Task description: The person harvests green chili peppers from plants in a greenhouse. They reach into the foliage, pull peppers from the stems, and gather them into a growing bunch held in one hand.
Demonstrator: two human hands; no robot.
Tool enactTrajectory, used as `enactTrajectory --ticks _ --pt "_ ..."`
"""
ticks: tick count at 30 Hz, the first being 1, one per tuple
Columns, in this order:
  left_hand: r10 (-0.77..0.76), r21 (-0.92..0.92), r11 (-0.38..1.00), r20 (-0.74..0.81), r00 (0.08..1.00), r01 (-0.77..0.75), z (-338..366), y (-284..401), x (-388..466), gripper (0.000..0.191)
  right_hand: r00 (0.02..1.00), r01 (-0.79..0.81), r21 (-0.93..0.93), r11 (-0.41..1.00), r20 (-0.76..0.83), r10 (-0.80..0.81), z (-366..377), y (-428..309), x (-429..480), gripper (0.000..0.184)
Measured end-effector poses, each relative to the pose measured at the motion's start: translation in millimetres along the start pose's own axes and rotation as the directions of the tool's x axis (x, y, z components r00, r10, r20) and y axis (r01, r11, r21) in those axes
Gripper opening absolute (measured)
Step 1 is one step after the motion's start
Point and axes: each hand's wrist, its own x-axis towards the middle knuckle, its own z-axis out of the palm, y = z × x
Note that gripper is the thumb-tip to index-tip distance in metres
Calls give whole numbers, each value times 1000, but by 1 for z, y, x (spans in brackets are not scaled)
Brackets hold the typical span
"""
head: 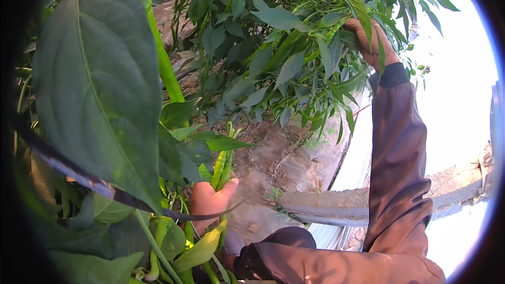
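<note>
Low in the middle, my left hand [213,201] is closed around a small bunch of long green chili peppers [221,167], which stand upright with their stems at the top. My right hand [371,43] reaches up into a leafy pepper plant [292,47] at the upper right. Leaves cover its fingertips, so I cannot tell whether they grip anything. A slender green pepper [335,29] hangs just beside those fingers. Further peppers [284,51] hang among the leaves to the left of this hand.
A large pepper leaf [98,86] close to the camera blocks much of the left side. Behind it runs a long green pepper [167,71]. A dark, blurred strap or cord [98,189] crosses the lower left. Bare soil [272,150] and a concrete edge [327,205] lie below the plants.
</note>
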Motion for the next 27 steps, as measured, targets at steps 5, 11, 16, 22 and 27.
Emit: enactTrajectory --ticks 5,11,16,22,27 --pt "43 -31 999 -12 999 -44 -5 -3 4 17 984 106 692 714 -177 25 -15 19 15 29" --pt "67 -232 968 -111 991 -92 -9 44 0 22 891 390 550 739 -428 -152 -45 75 25 23" --pt "194 -141 961 -264 945 -236 -38 39 -1 18 966 -39 635 771 -173 192 -19 38 17 37" --pt "256 -107 943 -374 891 -316 -53 42 -5 24 872 189 551 813 -474 119 8 71 67 16" --pt "313 -36 940 -303 900 -339 -63 41 0 21 867 283 207 937 -473 -157 6 66 37 30"
